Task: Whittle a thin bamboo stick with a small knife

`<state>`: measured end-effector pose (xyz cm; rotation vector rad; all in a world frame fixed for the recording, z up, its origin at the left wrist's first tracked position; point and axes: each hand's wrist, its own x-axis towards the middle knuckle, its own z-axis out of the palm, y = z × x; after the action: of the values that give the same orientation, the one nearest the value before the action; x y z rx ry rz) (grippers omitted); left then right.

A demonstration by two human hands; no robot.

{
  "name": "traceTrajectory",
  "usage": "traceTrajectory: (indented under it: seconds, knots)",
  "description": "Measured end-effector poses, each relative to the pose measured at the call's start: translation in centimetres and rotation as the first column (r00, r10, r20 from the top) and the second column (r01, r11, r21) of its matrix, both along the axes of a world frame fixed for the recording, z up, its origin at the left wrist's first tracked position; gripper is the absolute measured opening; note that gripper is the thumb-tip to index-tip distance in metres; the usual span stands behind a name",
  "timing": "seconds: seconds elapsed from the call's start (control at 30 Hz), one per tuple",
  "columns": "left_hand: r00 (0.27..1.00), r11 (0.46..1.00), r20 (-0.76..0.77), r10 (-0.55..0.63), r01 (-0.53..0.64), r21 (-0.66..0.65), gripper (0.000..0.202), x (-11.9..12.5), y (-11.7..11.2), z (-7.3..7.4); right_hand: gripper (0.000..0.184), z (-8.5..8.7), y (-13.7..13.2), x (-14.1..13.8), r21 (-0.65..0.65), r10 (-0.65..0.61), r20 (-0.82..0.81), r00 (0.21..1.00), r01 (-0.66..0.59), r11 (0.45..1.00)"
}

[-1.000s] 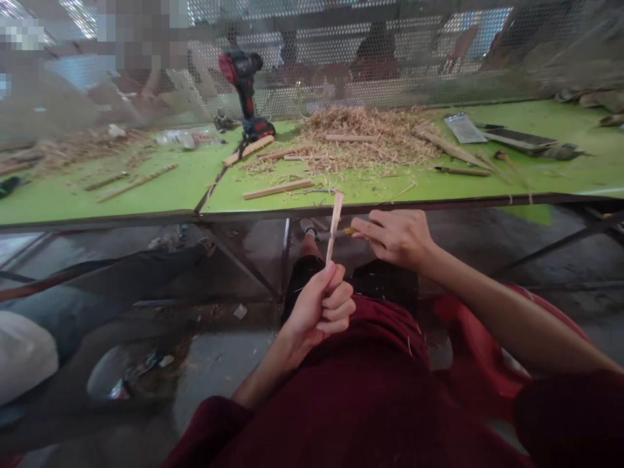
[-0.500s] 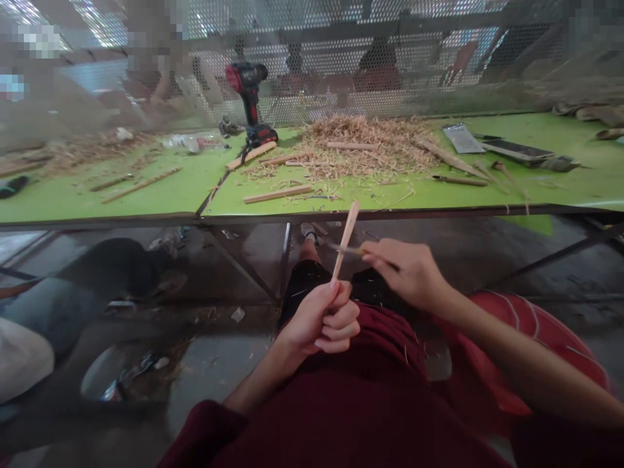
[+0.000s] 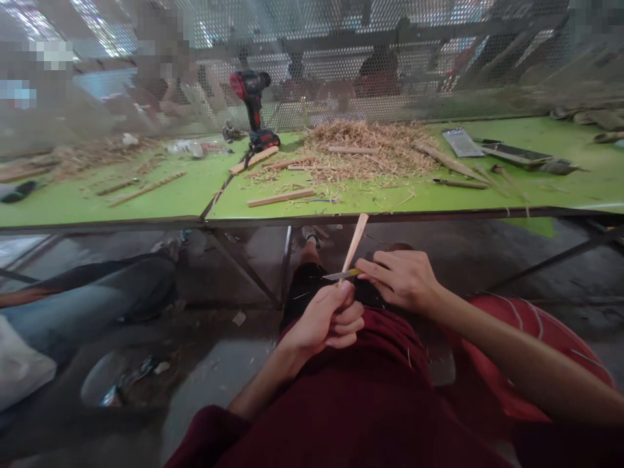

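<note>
Above my lap, my left hand point(image 3: 331, 318) is closed round the lower end of a slim pale wooden stick point(image 3: 355, 240), which points up and away from me. My right hand point(image 3: 407, 278) grips the yellowish handle of a small knife point(image 3: 337, 275). Its blade lies across the stick just above my left thumb. My right fingers cover most of the handle, and my left fist hides the stick's lower end.
On the green table point(image 3: 224, 205) stand a cordless drill point(image 3: 253, 110) and a heap of wood shavings point(image 3: 361, 136). Several wooden strips and a phone point(image 3: 517, 154) lie there too. A red bag-like shape point(image 3: 517, 344) is at my right; a seated person's leg point(image 3: 107, 296) is at left.
The knife has come down along the stick toward my left thumb, and my right hand has lowered with it. The stick has shifted slightly right and down. The neighbour's leg and arm have moved.
</note>
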<state>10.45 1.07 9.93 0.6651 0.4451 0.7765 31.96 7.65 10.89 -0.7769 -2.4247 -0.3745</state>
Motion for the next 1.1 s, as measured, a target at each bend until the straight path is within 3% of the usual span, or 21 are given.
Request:
traceTrajectory:
  seconds: [0.23, 0.37, 0.5, 0.6, 0.73, 0.9, 1.0, 1.1]
  knots:
    - [0.997, 0.998, -0.064, 0.040, -0.044, -0.055, 0.071, 0.0, 0.6, 0.1, 0.035, 0.5, 2.4, 0.8, -0.017, -0.068, -0.004, 0.998, 0.068, 0.998]
    - [0.999, 0.997, -0.018, 0.051, -0.052, -0.062, 0.069, -0.1, 0.8, 0.1, 0.036, 0.5, 4.9, 1.6, -0.036, -0.121, -0.030, 0.992, 0.120, 0.992]
    - [0.996, 0.999, 0.080, -0.049, 0.049, -0.009, 0.062, -0.2, -0.1, -0.3, 0.043, 1.4, 9.2, 5.8, 0.050, -0.258, -0.224, 0.940, 0.275, 0.960]
    - [0.981, 0.988, 0.121, -0.154, 0.154, 0.010, 0.059, -0.3, -0.7, -0.5, 0.037, 2.9, 10.4, 9.0, -0.002, -0.329, -0.365, 0.871, 0.353, 0.936]
    - [0.962, 0.985, 0.216, -0.168, 0.171, 0.007, 0.058, -0.2, -0.3, -0.8, 0.034, 3.7, 6.0, 8.2, -0.109, -0.259, -0.407, 0.876, 0.235, 0.966]
    - [0.954, 0.989, 0.269, -0.131, 0.143, -0.029, 0.063, -0.4, 0.5, -0.7, 0.030, 1.3, -0.4, 2.4, -0.220, -0.142, -0.399, 0.906, 0.055, 0.974]
    - [0.972, 0.992, 0.203, -0.117, 0.123, -0.017, 0.065, -0.5, 0.3, -0.2, 0.032, -0.3, -1.6, -0.2, -0.208, -0.009, -0.325, 0.946, -0.062, 0.976]
    - [0.998, 0.999, 0.058, -0.040, 0.039, 0.022, 0.063, -0.2, -0.2, 0.3, 0.037, -0.9, -2.0, -1.5, -0.156, 0.037, -0.248, 0.968, -0.078, 0.985]
